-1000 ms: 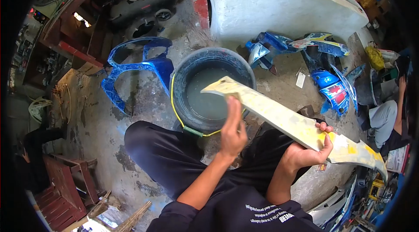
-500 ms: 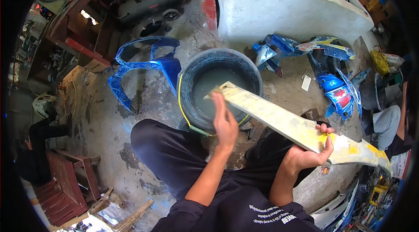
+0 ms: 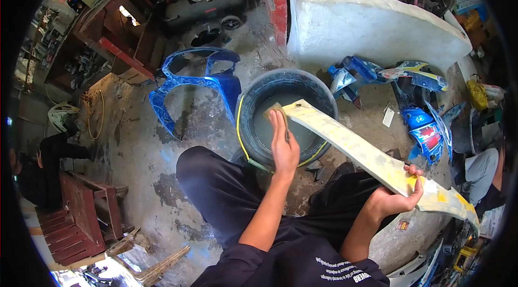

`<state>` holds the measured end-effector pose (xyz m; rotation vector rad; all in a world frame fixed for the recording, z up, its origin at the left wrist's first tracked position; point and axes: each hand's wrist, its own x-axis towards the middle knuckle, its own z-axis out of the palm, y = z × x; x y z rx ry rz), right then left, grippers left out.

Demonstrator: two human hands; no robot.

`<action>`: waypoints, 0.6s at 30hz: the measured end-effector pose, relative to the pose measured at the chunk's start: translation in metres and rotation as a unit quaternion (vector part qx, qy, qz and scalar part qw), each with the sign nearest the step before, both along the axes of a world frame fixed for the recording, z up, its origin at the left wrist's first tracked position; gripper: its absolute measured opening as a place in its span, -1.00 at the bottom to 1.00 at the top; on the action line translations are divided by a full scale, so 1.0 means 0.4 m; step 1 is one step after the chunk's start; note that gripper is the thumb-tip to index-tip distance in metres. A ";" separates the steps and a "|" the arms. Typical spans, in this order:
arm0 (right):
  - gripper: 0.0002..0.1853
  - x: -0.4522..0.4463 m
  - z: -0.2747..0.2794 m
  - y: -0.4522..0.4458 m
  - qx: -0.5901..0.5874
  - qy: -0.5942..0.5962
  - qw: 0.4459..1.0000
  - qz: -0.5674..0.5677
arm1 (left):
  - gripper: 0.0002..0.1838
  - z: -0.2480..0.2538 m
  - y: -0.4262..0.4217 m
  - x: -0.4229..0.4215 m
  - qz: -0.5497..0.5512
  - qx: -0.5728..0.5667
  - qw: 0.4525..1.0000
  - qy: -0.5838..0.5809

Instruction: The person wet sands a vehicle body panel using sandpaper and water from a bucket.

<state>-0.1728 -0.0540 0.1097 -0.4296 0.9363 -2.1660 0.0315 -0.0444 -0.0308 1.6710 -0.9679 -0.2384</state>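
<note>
A long cream-coloured plastic panel (image 3: 350, 138) with yellow and grey patches slants across my lap, its narrow end over a bucket. My right hand (image 3: 396, 198) grips it near the wide end, palm up, with fingertips curled over the far edge. At the narrow end, my left hand (image 3: 284, 144) has its fingers held together against a small tan piece of sandpaper (image 3: 276, 108). Below is the dark bucket (image 3: 332, 109), holding cloudy water (image 3: 264, 130) and fitted with a yellow handle.
Blue motorcycle fairings (image 3: 224, 84) lie left of the bucket, and more blue panels (image 3: 426, 130) lie to the right. Behind stands a low white wall (image 3: 372, 25). A red wooden stool (image 3: 81, 217) is at lower left. Another person's leg (image 3: 480, 168) shows at far right.
The view has shifted, so the surroundings sit further right and lower. My left hand and the sandpaper have moved slightly at the panel's narrow end. My right hand keeps its grip.
</note>
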 end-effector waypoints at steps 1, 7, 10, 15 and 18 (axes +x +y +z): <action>-0.79 0.003 -0.004 -0.001 -0.019 -0.011 1.000 -0.004 | -0.35 0.002 -0.006 0.007 0.012 0.002 1.000 0.002; -0.77 -0.004 -0.001 -0.006 -0.026 -0.025 0.999 0.002 | -0.40 0.023 0.006 0.005 -0.051 -0.013 0.998 0.019; -0.77 0.001 -0.008 -0.009 -0.031 -0.008 0.999 0.013 | -0.40 0.030 -0.009 0.017 0.006 -0.004 0.999 0.044; -0.73 -0.010 -0.011 -0.012 -0.070 -0.024 0.997 0.020 | -0.41 0.044 0.006 -0.010 -0.070 -0.041 0.996 0.031; -0.73 -0.017 -0.018 0.001 -0.087 -0.017 0.995 0.053 | -0.41 0.062 -0.010 0.028 -0.008 -0.015 0.998 0.061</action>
